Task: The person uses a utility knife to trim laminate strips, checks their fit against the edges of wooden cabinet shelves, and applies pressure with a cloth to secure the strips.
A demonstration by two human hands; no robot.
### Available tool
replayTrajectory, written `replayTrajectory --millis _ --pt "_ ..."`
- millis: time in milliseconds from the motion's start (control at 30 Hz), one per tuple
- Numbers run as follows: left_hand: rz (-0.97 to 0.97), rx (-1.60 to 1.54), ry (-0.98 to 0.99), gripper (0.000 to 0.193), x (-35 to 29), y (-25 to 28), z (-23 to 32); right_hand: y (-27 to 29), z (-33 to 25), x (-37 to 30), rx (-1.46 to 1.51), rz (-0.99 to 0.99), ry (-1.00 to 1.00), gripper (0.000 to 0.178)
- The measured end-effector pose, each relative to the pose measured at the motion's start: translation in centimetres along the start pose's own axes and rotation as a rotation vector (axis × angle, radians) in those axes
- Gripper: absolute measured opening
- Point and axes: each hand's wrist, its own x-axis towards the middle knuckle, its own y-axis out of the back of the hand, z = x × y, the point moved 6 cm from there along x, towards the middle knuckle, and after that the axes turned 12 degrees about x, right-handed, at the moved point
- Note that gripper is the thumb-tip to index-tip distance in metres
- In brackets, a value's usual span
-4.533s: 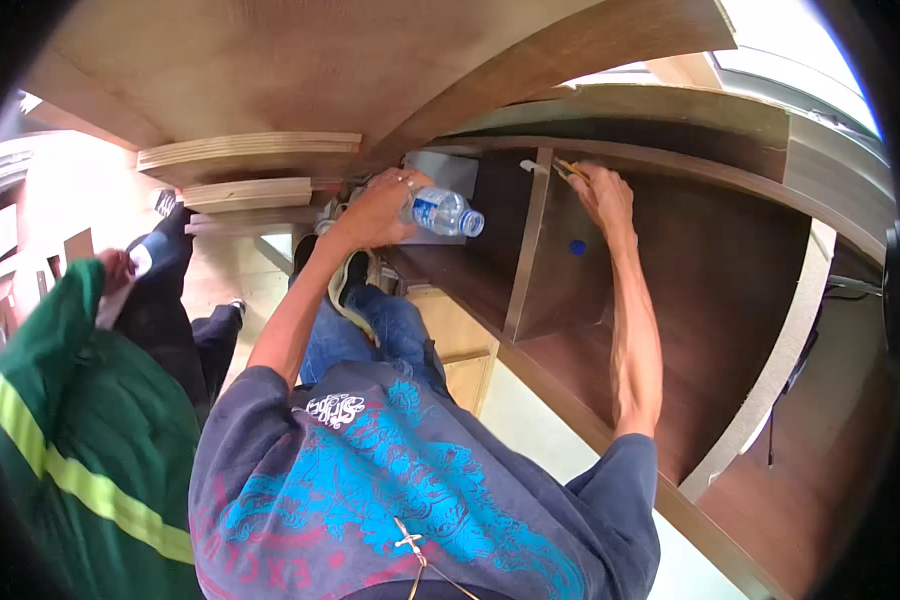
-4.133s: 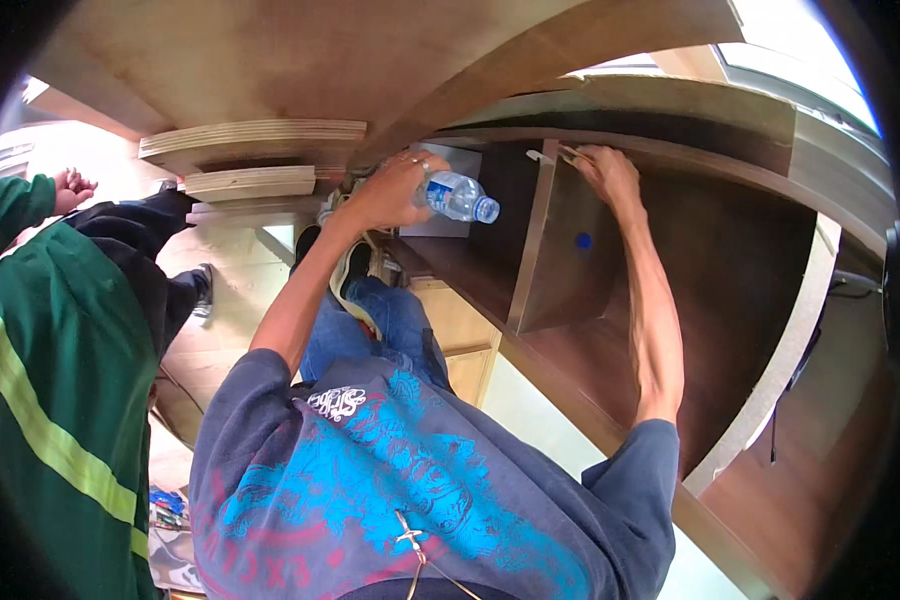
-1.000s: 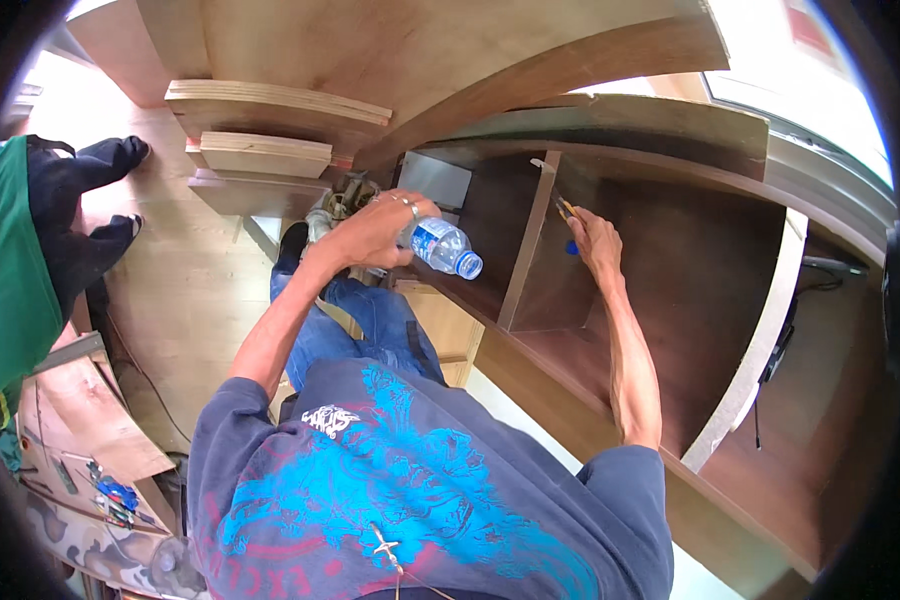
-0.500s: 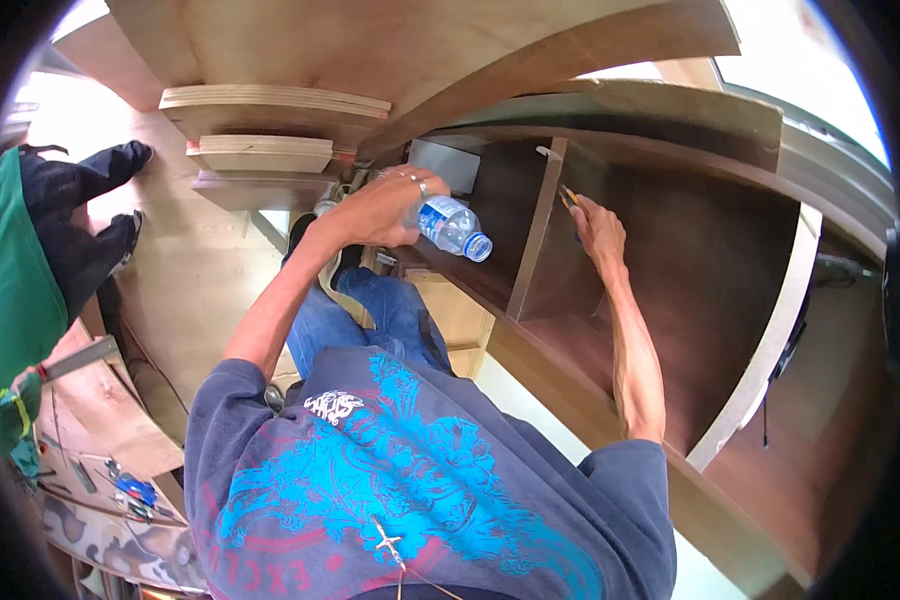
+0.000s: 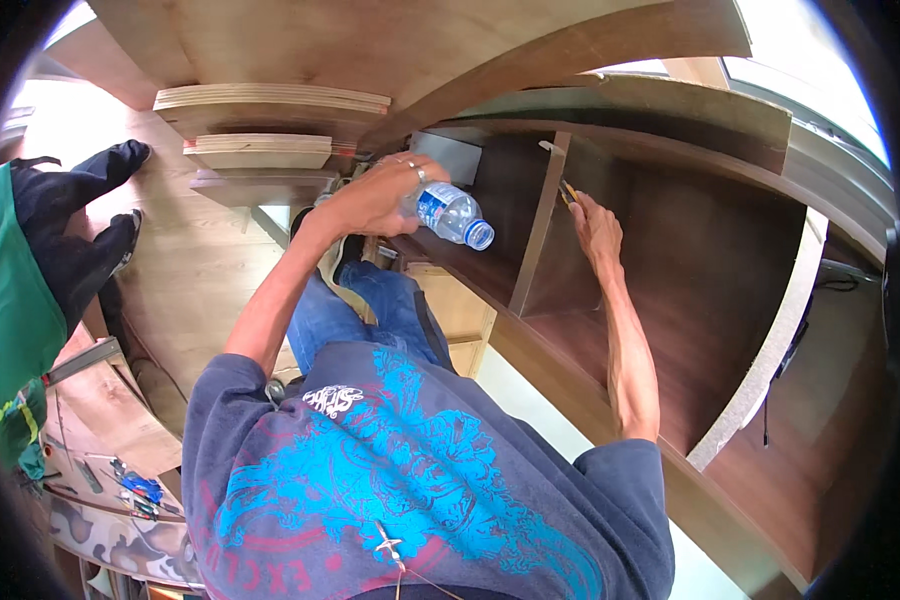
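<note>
Within left hand [image 5: 375, 197], plastic bottle [image 5: 452, 214]

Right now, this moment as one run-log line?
left grip: clear bottle, tilted | right grip: yellow-black tool, near cabinet divider | left edge: co-worker in green

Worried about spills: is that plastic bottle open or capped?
Open: the plastic bottle, held in the left hand, shows a bare mouth with no cap on it.

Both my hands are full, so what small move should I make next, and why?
I'd probably set the clear plastic bottle down upright with your left hand: it looks uncapped and is held aslant. That would free this hand, while your right hand grips a slim yellow-and-black tool near the cabinet divider.
</note>
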Motion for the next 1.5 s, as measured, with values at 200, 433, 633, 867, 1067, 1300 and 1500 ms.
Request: replayTrajectory --millis 200,433,633,867,1067,1300,1500 --pt "0.025 0.053 0.084 0.054 -2.6 0.7 -1.3 1.0 -0.2 -1.1 -0.017 -0.043 0.009 0.033" --pt "0.049 -0.020 0.091 0.056 -2.3 -0.7 -2.0 -0.7 0.1 -1.4 -0.009 -0.013 -0.070 0.031" --pt "-0.015 0.001 -0.036 0.051 1.1 0.4 0.8 0.0 0.2 -1.9 -0.010 -0.025 -0.056 0.032" --pt "0.032 -0.015 -0.018 0.056 0.2 0.1 0.9 -0.2 0.3 -4.0 -0.063 0.014 0.011 0.028" --pt "0.037 -0.065 -0.005 0.057 -1.9 -1.7 1.7 -1.1 0.1 -4.1 -0.049 0.016 0.036 0.028" --pt "0.027 -0.095 0.010 0.058 -5.0 -2.6 2.9 -1.0 -0.1 -5.4 -0.077 0.002 -0.007 0.032" --pt "0.061 -0.060 0.004 0.056 -5.2 -1.9 3.6 -1.5 0.7 -4.7 -0.043 0.034 0.075 0.030"
